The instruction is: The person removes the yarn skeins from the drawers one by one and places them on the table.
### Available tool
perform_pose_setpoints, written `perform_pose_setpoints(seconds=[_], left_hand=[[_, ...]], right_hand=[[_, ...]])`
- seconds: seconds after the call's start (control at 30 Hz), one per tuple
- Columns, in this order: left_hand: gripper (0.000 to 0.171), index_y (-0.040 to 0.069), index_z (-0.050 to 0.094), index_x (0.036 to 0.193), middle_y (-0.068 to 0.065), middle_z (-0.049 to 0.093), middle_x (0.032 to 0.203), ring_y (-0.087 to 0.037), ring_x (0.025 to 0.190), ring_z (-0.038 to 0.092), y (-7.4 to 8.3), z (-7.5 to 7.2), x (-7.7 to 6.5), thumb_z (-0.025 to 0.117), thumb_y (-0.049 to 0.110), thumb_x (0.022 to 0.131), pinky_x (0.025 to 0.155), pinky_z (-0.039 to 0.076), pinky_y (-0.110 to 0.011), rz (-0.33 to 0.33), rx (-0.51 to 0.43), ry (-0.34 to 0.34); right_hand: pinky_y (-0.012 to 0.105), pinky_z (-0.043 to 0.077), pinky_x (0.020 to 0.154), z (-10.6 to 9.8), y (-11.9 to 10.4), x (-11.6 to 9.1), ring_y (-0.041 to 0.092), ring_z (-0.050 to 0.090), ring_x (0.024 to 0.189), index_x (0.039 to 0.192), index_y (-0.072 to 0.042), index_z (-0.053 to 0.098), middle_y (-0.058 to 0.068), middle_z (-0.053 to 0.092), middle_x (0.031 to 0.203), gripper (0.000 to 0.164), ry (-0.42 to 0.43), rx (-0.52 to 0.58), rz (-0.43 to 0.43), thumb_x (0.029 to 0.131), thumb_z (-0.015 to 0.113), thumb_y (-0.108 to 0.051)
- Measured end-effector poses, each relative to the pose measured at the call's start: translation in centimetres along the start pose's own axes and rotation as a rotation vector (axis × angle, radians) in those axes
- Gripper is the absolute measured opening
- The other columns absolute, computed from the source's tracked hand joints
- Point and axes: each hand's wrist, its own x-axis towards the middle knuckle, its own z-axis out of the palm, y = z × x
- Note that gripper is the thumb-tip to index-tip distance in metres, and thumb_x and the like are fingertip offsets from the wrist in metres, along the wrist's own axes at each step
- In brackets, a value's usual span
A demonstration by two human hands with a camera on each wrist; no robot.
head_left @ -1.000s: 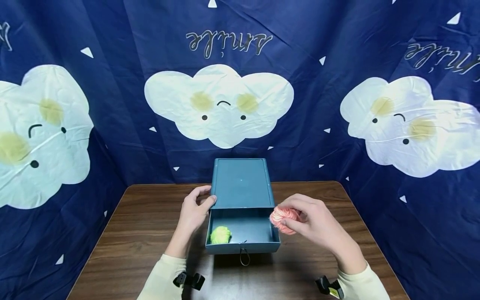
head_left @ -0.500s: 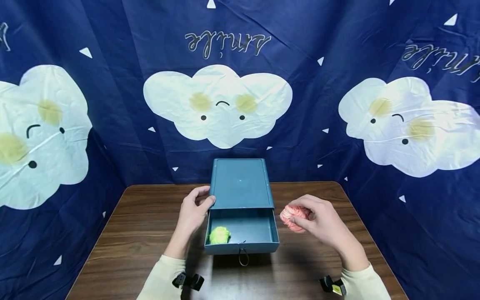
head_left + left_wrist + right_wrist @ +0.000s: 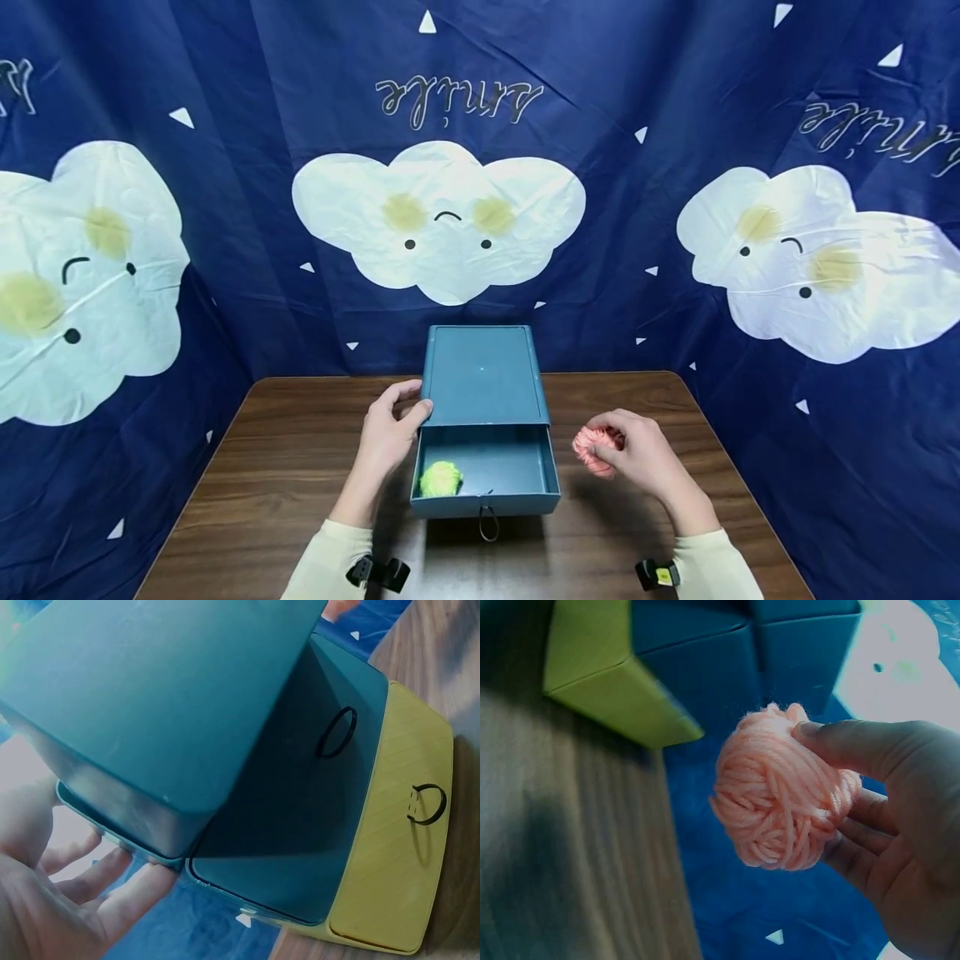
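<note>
A stacked drawer unit (image 3: 483, 375) with a teal top stands at the back of the table, its top drawer (image 3: 510, 458) pulled out toward me. Inside that drawer, at the front left corner, lies a lime-green ball of yarn (image 3: 441, 479). My left hand (image 3: 390, 425) rests against the unit's left side near the front edge; in the left wrist view its fingers (image 3: 142, 896) reach the side with little bend. To the right of the drawer, raised over the table, my right hand (image 3: 637, 450) pinches a pink ball of yarn (image 3: 784, 791) between thumb and fingers.
Below the pulled-out drawer are a closed teal drawer (image 3: 300, 802) and a closed yellow drawer (image 3: 390, 847), each with a black loop pull. A wood-grain table (image 3: 300, 467) carries the unit. Blue cloth (image 3: 615, 67) with printed clouds hangs at the back and both sides.
My right hand has moved the pink ball of yarn rightward, away from the open drawer. The left hand has stayed at the unit's side. The head view has shifted slightly.
</note>
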Motion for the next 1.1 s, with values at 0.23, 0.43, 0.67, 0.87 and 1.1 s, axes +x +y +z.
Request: perform_pose_setpoints(seconds=[0.23, 0.43, 0.67, 0.87, 1.1], left_hand=[[0.039, 0.01, 0.064, 0.134, -0.016, 0.069, 0.124, -0.019, 0.096, 0.066, -0.1, 0.0, -0.1, 0.071, 0.018, 0.097, 0.067, 0.055, -0.026, 0.011, 0.004, 0.008], [0.039, 0.01, 0.064, 0.135, -0.016, 0.068, 0.126, -0.021, 0.098, 0.066, -0.2, -0.1, -0.1, 0.071, 0.019, 0.097, 0.068, 0.055, -0.026, 0.009, 0.009, 0.015], [0.039, 0.011, 0.064, 0.135, -0.015, 0.067, 0.128, -0.023, 0.101, 0.067, -0.1, 0.0, 0.0, 0.07, 0.019, 0.097, 0.069, 0.055, -0.027, 0.004, 0.005, 0.013], [0.039, 0.011, 0.064, 0.135, -0.015, 0.067, 0.127, -0.026, 0.104, 0.067, -0.1, 0.1, -0.1, 0.07, 0.019, 0.097, 0.071, 0.054, -0.026, 0.003, 0.002, 0.018], [0.04, 0.011, 0.064, 0.135, -0.016, 0.07, 0.124, -0.029, 0.106, 0.067, -0.3, 0.2, -0.1, 0.071, 0.02, 0.097, 0.072, 0.054, -0.027, 0.009, -0.001, 0.023]], right_hand=[[0.025, 0.05, 0.068, 2.2, 1.8, -0.1, 0.009, 0.058, 0.077, 0.098, -0.019, 0.076, -0.006, 0.069, 0.092, 0.025, -0.042, -0.008, 0.075, 0.079, 0.087, -0.008], [0.027, 0.049, 0.067, 4.1, 3.0, -0.2, 0.01, 0.059, 0.076, 0.098, -0.018, 0.077, -0.005, 0.071, 0.091, 0.026, -0.027, 0.0, 0.108, 0.077, 0.089, -0.008], [0.029, 0.05, 0.07, 5.9, 4.1, -0.4, 0.011, 0.06, 0.08, 0.102, -0.015, 0.077, -0.002, 0.072, 0.096, 0.024, -0.063, -0.026, 0.181, 0.081, 0.086, -0.008], [0.031, 0.051, 0.071, 7.2, 4.6, -0.8, 0.012, 0.06, 0.081, 0.102, -0.014, 0.077, -0.001, 0.071, 0.096, 0.022, -0.096, -0.041, 0.196, 0.082, 0.085, -0.008], [0.038, 0.054, 0.079, 8.1, 4.9, -1.0, 0.015, 0.062, 0.087, 0.105, -0.014, 0.076, 0.0, 0.072, 0.101, 0.024, -0.133, -0.045, 0.235, 0.083, 0.084, -0.008]])
